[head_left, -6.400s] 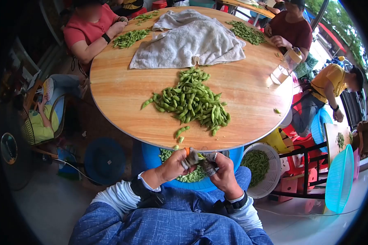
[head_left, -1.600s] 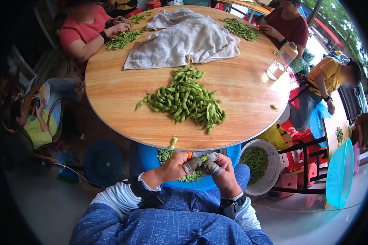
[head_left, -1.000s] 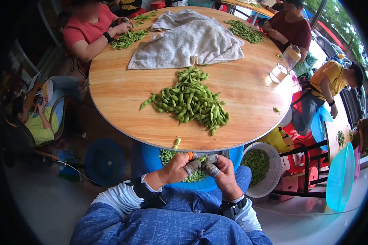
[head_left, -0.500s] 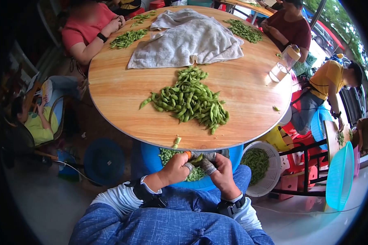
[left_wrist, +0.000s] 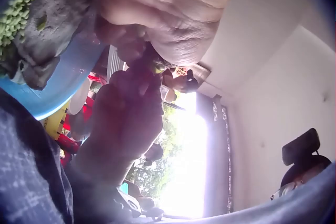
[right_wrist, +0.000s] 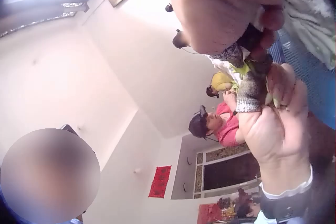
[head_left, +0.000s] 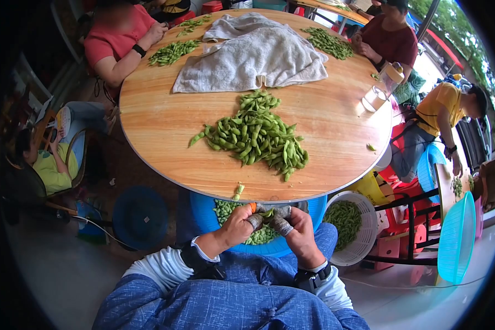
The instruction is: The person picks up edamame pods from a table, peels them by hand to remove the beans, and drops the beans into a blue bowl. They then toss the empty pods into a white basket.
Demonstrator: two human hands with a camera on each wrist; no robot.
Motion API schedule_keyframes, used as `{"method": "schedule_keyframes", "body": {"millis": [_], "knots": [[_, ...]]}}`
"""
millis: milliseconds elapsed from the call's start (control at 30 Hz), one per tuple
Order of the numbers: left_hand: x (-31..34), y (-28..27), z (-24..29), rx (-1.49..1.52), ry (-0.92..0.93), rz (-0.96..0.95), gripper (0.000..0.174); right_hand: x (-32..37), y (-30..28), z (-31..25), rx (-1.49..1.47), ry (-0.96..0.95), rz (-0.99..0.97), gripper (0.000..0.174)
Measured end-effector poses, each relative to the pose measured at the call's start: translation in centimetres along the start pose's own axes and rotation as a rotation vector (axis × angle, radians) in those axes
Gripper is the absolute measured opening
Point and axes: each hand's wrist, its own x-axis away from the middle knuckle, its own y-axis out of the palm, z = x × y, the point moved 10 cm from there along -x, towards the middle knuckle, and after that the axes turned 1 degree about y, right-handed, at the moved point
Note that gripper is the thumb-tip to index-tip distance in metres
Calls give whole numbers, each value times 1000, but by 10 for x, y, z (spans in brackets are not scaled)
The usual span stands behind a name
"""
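We see the round counter (head_left: 165, 124) across the upper middle of the head view, with the blue basin (head_left: 202, 219) below its near edge, at lower centre. A heap of green pods (head_left: 253, 136) lies on it, mid-frame. Over the basin, our left hand (head_left: 236, 226) and right hand (head_left: 302, 234) meet, both pinching what looks like one pod (head_left: 268, 216) between covered fingertips. Shelled beans (head_left: 261, 237) lie in the basin. We judge we are opening this pod; next calls for thumb pressure, freeing its beans over the basin.
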Motion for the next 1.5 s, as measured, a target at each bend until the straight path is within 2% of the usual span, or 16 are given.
{"method": "schedule_keyframes", "body": {"millis": [67,267,367,567,667,733,767,800,867,900,967,1033,1167,1333,1433,1500], "knots": [[-2,-1,5,61,96,64,19,0,2,-1,47,-17,0,19],[-3,-2,-9,236,-10,134,19,2,0,2,124,-12,8,17],[-4,-4,-18,262,-44,124,29,3,1,1,117,-29,14,17],[6,9,7,268,26,-26,22,3,-13,-3,34,11,101,16],[9,-11,-1,40,50,146,28,4,-20,-4,122,27,141,15],[9,-2,19,-232,61,73,32,3,-18,-3,331,-17,124,12],[10,1,26,-368,68,45,35,2,-13,-2,313,-24,86,12],[5,2,26,-332,126,70,38,1,-7,-4,295,-33,46,11],[-8,9,10,-94,96,-69,33,0,-6,5,358,-5,-42,13],[-12,13,6,24,81,-144,30,1,-3,4,277,33,-78,13],[-10,14,1,80,23,-240,27,6,5,1,117,117,-149,15],[-4,17,-7,94,-50,-292,27,7,6,5,111,117,-200,16],[-3,10,-11,44,-19,-200,19,6,2,16,124,140,-175,15],[-7,-6,-31,-343,125,-47,28,7,-5,41,488,192,-138,13],[-6,-3,-21,-604,138,-39,24,12,-33,16,438,3,87,12],[9,18,15,-894,214,-76,20,23,-88,-5,663,-20,263,15]]}}
